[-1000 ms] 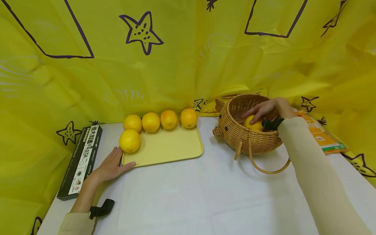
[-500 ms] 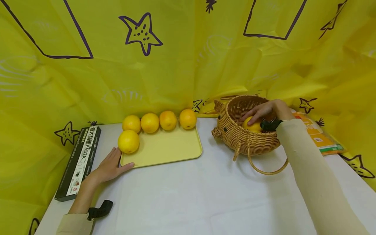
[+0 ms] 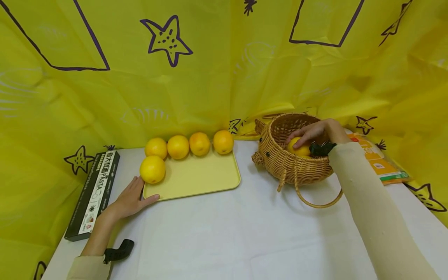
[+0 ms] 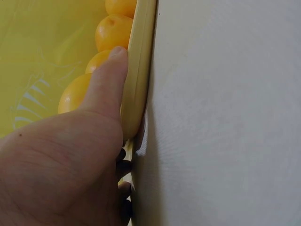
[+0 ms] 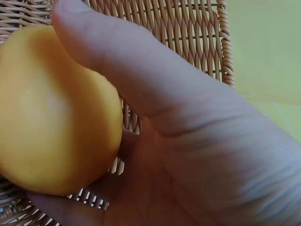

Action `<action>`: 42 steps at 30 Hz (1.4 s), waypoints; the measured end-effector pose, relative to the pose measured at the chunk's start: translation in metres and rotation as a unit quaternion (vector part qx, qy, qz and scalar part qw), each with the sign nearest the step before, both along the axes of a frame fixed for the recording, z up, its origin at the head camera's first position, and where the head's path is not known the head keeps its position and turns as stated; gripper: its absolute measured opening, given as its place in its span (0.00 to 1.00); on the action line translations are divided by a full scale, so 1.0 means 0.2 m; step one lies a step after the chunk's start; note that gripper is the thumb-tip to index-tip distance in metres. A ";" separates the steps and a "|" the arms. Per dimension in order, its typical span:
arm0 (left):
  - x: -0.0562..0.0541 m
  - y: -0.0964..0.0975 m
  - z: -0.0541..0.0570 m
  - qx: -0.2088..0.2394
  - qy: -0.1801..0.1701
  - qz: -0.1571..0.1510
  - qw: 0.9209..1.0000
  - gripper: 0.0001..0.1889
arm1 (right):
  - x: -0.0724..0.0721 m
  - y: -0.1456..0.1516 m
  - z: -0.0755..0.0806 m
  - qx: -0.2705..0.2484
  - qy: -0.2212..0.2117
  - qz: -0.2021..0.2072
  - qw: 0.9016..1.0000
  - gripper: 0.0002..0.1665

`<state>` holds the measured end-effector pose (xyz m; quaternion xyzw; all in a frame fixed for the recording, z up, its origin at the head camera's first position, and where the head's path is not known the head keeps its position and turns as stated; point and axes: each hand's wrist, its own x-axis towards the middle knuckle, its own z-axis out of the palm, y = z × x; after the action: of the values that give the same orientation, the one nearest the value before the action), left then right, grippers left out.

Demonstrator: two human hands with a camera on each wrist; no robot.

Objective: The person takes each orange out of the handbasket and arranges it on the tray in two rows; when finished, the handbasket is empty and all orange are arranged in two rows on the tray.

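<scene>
Inside a pig-shaped wicker basket [image 3: 297, 170], my right hand [image 3: 315, 131] grips an orange [image 3: 297, 147]. The right wrist view shows the thumb over that orange [image 5: 51, 113] and other fingers partly hidden beneath it. At the near left corner of a pale yellow tray [image 3: 199, 179], my left hand [image 3: 130, 200] rests with its thumb straight along the front rim and its fingers along the left side. Several oranges line the tray's back edge, among them a back-right orange [image 3: 223, 142]. A single orange [image 3: 153, 169] sits in front of the row at the left.
Left of the tray lies a long black-and-white pasta box [image 3: 94, 194]. Behind the basket, to the right, is an orange packet [image 3: 379, 161]. The basket's handle [image 3: 320, 206] hangs down in front onto the white tabletop [image 3: 224, 233]. A yellow curtain [image 3: 210, 89] stands behind.
In the basket, the orange and the right fingertips have shifted slightly left. My left hand stays at the tray corner. The head view has moved a little.
</scene>
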<state>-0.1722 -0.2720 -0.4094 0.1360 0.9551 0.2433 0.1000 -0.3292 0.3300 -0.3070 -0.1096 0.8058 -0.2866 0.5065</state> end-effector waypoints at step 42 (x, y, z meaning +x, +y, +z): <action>0.00 0.00 0.00 0.003 0.009 0.001 1.000 0.53 | 0.02 -0.02 -0.03 -0.129 0.006 -0.081 0.988 0.23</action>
<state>-0.1715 -0.2715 -0.4099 0.1376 0.9553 0.2453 0.0910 -0.3252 0.3262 -0.3121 -0.1099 0.7715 -0.4278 0.4579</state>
